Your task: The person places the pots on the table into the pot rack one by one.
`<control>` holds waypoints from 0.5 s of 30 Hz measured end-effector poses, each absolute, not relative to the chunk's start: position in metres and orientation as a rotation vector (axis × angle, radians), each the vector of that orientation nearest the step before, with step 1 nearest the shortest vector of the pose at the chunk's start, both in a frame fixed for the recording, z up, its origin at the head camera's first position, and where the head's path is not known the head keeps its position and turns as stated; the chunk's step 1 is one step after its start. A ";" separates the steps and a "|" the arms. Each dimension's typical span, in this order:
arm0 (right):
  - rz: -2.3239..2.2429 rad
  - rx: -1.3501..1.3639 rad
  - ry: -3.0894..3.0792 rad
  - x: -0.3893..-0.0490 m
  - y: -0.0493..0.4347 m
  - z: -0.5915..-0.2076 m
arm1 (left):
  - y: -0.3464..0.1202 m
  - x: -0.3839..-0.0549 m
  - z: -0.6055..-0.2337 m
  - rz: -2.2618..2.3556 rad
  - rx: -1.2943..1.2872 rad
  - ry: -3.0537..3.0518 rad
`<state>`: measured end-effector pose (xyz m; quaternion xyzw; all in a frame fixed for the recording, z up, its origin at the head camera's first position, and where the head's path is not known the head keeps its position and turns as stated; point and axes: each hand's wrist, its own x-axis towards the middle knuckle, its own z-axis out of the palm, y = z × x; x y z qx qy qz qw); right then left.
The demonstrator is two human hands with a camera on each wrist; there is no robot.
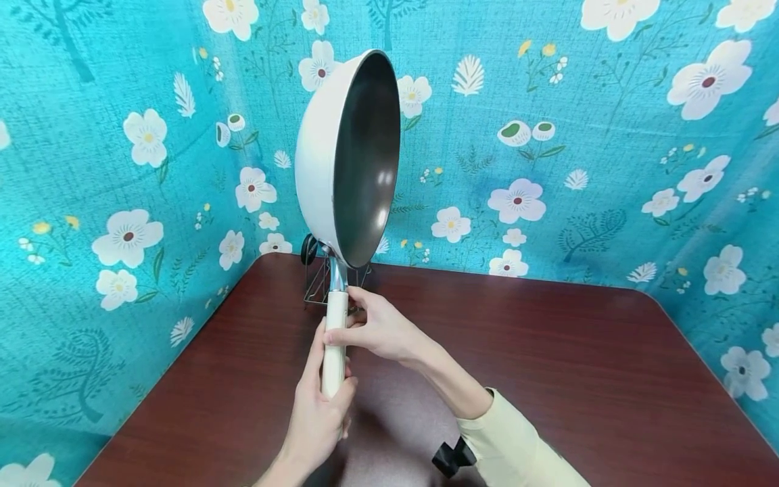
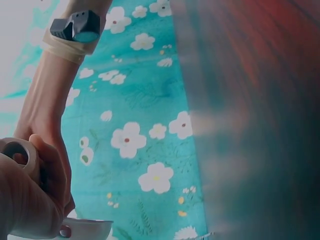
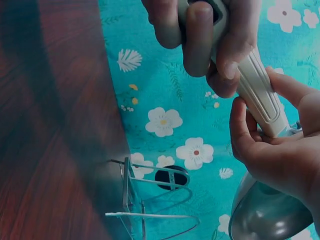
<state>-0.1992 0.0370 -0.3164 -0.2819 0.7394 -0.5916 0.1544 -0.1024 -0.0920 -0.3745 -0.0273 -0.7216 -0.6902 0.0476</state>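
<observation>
A deep frying pan (image 1: 319, 149), white outside and dark inside, is held upright above the table with its handle pointing down. My left hand (image 1: 319, 412) grips the lower part of the cream handle (image 1: 336, 318). Higher up, near the metal neck, my right hand (image 1: 386, 328) pinches the handle between thumb and fingers. The right wrist view shows left-hand fingers (image 3: 199, 40) curled round the handle's end, and the right hand (image 3: 285, 145) around its upper part. In the left wrist view, only the rim of the pan (image 2: 90, 228) shows, below the hands.
Behind the pan, a wire rack (image 3: 125, 185) with a round black part (image 3: 171, 177) stands on the dark red-brown table (image 1: 517, 338). A turquoise flowered cloth (image 1: 468, 155) hangs along the back and sides. A black device (image 1: 453, 458) is worn near the right sleeve.
</observation>
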 end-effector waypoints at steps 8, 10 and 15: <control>-1.775 -0.814 2.157 -0.195 0.026 -0.314 | -0.103 -0.105 -0.372 -1.989 -0.071 -2.209; -1.790 -0.807 2.149 -0.195 0.024 -0.315 | -0.104 -0.106 -0.372 -1.992 -0.060 -2.208; -1.798 -0.775 2.137 -0.195 0.018 -0.320 | -0.107 -0.105 -0.375 -2.002 -0.047 -2.201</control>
